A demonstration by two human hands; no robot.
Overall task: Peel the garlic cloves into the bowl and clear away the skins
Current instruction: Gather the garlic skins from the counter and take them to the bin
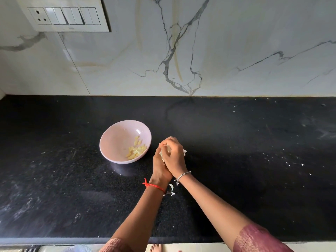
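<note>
Peeled garlic cloves (136, 150) lie in a heap at the right side of the pale pink bowl (116, 135), which stands on the black surface (54, 170). Just right of the bowl, the left hand (161, 168) is cupped under a clump of garlic skins (164, 151), and the right hand (174, 153) closes over it from above. 2 or more loose skin scraps (171, 188) lie between the wrists.
</note>
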